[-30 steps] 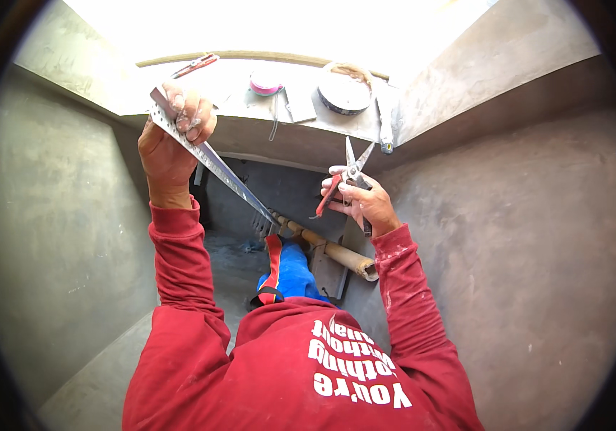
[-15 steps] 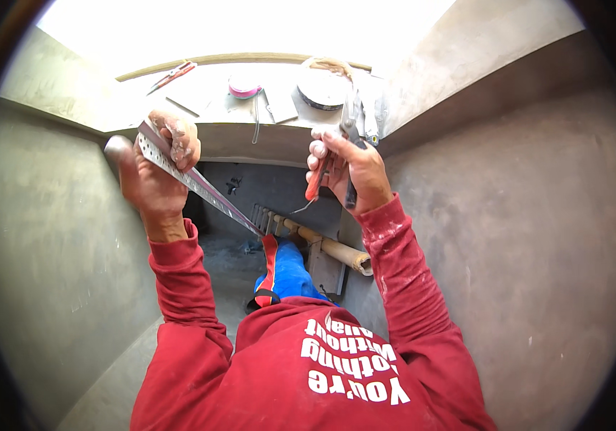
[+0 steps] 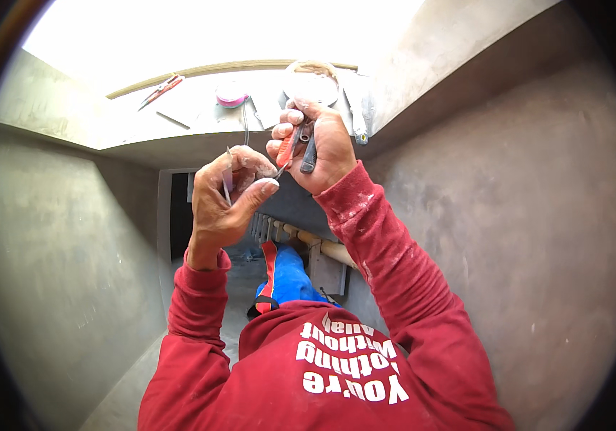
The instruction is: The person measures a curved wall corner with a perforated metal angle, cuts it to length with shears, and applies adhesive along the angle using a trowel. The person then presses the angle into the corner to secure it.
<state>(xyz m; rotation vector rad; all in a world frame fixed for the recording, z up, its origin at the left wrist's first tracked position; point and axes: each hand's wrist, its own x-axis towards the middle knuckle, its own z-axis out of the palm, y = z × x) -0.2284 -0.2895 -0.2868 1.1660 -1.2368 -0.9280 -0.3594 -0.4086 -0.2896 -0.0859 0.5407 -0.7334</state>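
Note:
My left hand (image 3: 225, 197) is closed on a perforated metal strip (image 3: 227, 178), which now shows almost edge-on between thumb and fingers. Most of its length is out of sight. My right hand (image 3: 322, 140) wraps round what looks like a pair of snips, with a red handle (image 3: 288, 149) and a black handle (image 3: 309, 158); the jaws are hidden by the hand. A thin metal tip at the lower end of the red handle reaches my left thumb and fingertips. Both hands are close together in front of the ledge.
On the bright ledge (image 3: 200, 108) are red-handled pliers (image 3: 161, 92), a pink and white round reel (image 3: 231, 97), a round tub (image 3: 311, 85) and a level-like tool (image 3: 360, 126). Plastered walls (image 3: 495, 208) flank me. Below are a wooden pole (image 3: 338, 253) and my blue-clad leg (image 3: 290, 276).
My left hand has moved right and turned the metal strip edge-on. My right hand has moved left and up with the snips, bringing both hands together.

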